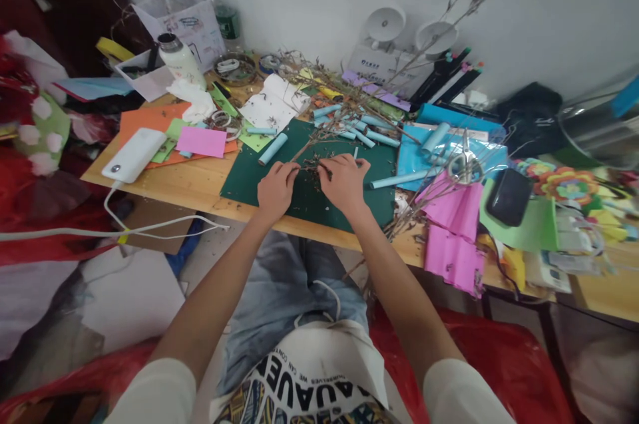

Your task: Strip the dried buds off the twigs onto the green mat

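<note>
Over the dark green cutting mat (pixel 234 181), my left hand (pixel 275 192) pinches the end of a thin dried twig (pixel 310 163) between thumb and fingers. Across from it, my right hand (pixel 345 181) has its fingers curled in on the same brown twig, with crumbled dry bits beneath. A longer dried branch (pixel 344 119) runs from near my left hand up to the back right. Beyond the mat lie several light blue paper rolls (pixel 367 138), and one roll (pixel 273 149) rests near my left hand. To the right of my right hand is a long blue roll (pixel 399 180).
At the left sit a white power bank (pixel 134 156) with a cable, a pink paper sheet (pixel 201 142) and a white bottle (pixel 182 63). Scissors (pixel 466 161), pink crepe paper (pixel 452 251) and a dark case (pixel 509 198) crowd the right. Tall twigs (pixel 472 4) stick up along the wall.
</note>
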Motion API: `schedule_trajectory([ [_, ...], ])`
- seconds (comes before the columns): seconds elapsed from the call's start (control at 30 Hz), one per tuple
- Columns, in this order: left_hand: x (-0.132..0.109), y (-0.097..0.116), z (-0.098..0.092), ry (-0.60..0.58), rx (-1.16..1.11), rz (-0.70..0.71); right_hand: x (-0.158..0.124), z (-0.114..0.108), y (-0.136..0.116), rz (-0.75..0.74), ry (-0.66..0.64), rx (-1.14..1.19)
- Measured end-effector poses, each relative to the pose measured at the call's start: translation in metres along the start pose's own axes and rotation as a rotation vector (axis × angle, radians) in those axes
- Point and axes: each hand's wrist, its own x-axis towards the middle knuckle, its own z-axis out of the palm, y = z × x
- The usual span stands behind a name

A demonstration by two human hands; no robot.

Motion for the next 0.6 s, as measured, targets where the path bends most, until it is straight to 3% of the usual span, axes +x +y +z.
schedule_trajectory([
  [0.17,0.004,0.003,0.003,-0.060,0.016,0.014,0.019,0.002,-0.008,0.088,-0.124,-0.011],
  [0.3,0.011,0.003,0.005,-0.069,0.020,0.047,0.033,0.002,-0.009,0.219,-0.209,0.112],
  [0.43,0.018,0.002,0.006,-0.080,0.027,0.075,0.037,0.003,-0.008,0.267,-0.165,0.170],
  [0.6,0.019,0.001,0.009,-0.076,0.018,0.051,0.032,0.008,-0.003,0.279,-0.010,0.104],
])
